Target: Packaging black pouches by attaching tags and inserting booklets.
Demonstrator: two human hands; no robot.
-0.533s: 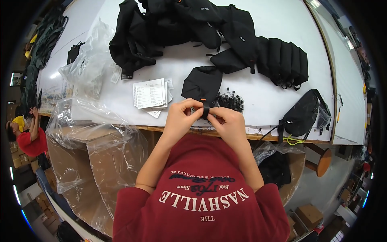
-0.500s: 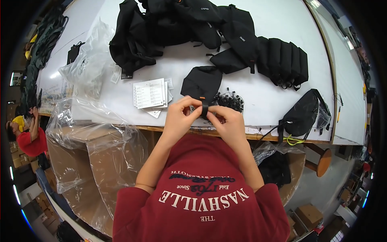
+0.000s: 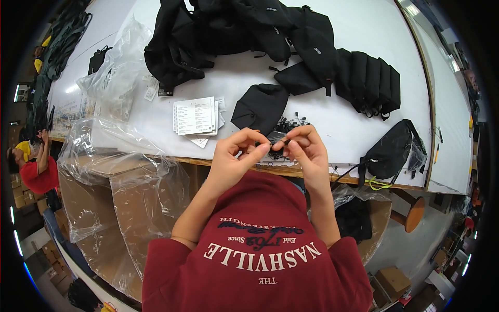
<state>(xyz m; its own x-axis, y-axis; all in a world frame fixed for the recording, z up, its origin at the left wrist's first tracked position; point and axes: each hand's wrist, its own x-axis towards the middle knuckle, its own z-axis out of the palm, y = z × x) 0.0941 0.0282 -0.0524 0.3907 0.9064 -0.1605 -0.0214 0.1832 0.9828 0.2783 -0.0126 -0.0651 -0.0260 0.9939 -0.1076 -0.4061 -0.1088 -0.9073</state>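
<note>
Close to the table's front edge, my two hands meet over the end of a small black pouch (image 3: 260,106) that lies flat on the table. My left hand (image 3: 234,158) is closed, thumb and forefinger pinching a short black strap, mostly hidden by the fingers. My right hand (image 3: 311,156) has curled fingers, its forefinger tip close to the left fingertips; what it holds is too small to make out. Just beyond the right hand lies a pile of small black looped tags (image 3: 291,124), partly covered by the fingers. White printed cards (image 3: 195,117) sit in a stack left of the pouch.
Black bags (image 3: 234,31) are heaped across the back, with a row of folded black pouches (image 3: 368,82) to the right. A black waist bag (image 3: 389,151) lies at the right edge. Clear plastic (image 3: 112,78) and a plastic-lined carton (image 3: 140,208) are on the left.
The black strap that stood up between both hands is now mostly hidden in my left fingers. My right hand has moved slightly right and up, its thumb now apart from the strap.
</note>
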